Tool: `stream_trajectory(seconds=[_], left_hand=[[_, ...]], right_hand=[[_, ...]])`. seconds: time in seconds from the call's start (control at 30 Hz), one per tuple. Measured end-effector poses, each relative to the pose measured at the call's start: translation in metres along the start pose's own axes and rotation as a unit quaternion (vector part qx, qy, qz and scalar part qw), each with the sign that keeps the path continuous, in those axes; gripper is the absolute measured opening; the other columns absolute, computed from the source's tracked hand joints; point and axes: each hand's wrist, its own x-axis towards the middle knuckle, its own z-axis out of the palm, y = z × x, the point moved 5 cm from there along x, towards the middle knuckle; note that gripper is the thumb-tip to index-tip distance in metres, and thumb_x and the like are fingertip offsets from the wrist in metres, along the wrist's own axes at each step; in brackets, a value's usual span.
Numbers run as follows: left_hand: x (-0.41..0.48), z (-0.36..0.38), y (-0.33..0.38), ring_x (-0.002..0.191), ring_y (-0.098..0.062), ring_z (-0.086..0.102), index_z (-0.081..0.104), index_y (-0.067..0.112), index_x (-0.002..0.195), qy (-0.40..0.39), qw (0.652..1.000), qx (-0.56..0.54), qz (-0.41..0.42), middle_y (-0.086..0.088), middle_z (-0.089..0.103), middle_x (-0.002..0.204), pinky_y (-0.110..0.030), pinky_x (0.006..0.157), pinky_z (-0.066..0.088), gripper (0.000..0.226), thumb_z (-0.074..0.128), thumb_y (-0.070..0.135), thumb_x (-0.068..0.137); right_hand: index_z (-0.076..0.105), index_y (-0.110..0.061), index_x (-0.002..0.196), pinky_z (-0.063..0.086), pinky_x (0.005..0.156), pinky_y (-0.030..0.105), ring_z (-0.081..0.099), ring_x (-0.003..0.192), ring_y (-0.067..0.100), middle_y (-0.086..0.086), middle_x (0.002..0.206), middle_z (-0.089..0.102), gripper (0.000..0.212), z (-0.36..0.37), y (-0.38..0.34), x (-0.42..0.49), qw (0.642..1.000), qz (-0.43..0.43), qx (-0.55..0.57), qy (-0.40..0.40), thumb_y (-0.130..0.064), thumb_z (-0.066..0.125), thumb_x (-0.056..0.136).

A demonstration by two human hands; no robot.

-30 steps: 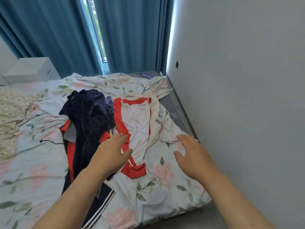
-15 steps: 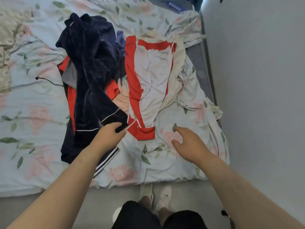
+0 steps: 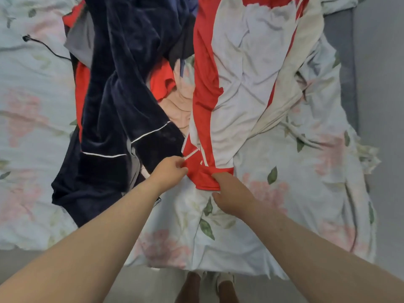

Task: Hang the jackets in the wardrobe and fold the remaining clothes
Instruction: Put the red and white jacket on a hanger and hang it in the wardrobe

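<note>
A red and white jacket point(image 3: 244, 68) lies lengthwise on the bed, its red hem nearest me. My left hand point(image 3: 169, 171) pinches the hem's left corner by the zip. My right hand point(image 3: 232, 194) grips the hem's right side, thumb below the red edge. To the left a dark navy velvet garment point(image 3: 122, 88) with thin white piping lies crumpled over a red garment point(image 3: 162, 80) and a grey one point(image 3: 79, 43). A cream garment point(image 3: 290, 68) lies under the jacket's right side.
The bed carries a pale floral sheet point(image 3: 295, 186). A black cable point(image 3: 47, 48) lies on it at upper left. The grey floor point(image 3: 65, 278) runs along the bed's near edge, where my feet point(image 3: 207, 287) stand. A grey wall point(image 3: 382, 106) closes the right side.
The view dropped and closed in on the clothes. Both hands moved forward from the sheet and the navy garment and took hold of the red hem of the jacket.
</note>
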Motion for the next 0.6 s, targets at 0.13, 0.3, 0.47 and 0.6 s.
stream_trajectory(seconds=[0.13,0.3,0.47,0.6], left_hand=[[0.029,0.021,-0.008,0.084,-0.018,0.062,0.063,0.012,0.089,0.033,0.999,0.0,0.014,0.002,0.064,0.09,-0.022,0.067,0.048,0.005,0.065,0.014,0.086],[0.043,0.027,-0.019,0.085,-0.024,0.061,0.065,0.01,0.091,0.067,0.996,0.062,-0.008,-0.008,0.062,0.099,-0.029,0.072,0.045,0.01,0.067,0.018,0.086],[0.041,0.03,-0.022,0.081,-0.023,0.057,0.053,0.011,0.066,0.078,0.997,-0.002,-0.024,-0.007,0.061,0.083,-0.03,0.068,0.043,0.02,0.057,0.005,0.084],[0.036,0.021,-0.012,0.072,-0.013,0.053,0.054,0.011,0.069,0.169,0.983,-0.071,-0.001,-0.001,0.058,0.077,-0.026,0.064,0.044,0.018,0.055,0.006,0.086]], right_hand=[[0.048,-0.013,0.133,0.043,0.095,0.041,0.049,0.118,0.031,0.009,0.13,0.052,0.058,0.018,0.014,0.036,0.99,-0.031,-0.134,0.045,-0.028,0.071,0.082],[0.061,-0.014,0.101,0.031,0.069,0.036,0.055,0.09,0.035,0.009,0.1,0.06,0.017,0.006,0.026,0.048,0.962,-0.055,-0.24,0.116,-0.011,0.051,0.087],[0.05,-0.022,0.092,0.038,0.074,0.036,0.053,0.088,0.027,0.001,0.093,0.058,0.043,-0.011,0.044,0.051,0.972,-0.021,-0.216,0.091,-0.055,0.071,0.075],[0.052,-0.019,0.115,0.04,0.077,0.036,0.051,0.098,0.028,0.001,0.112,0.055,0.048,-0.002,0.052,0.045,0.961,-0.024,-0.263,0.081,-0.045,0.069,0.079]])
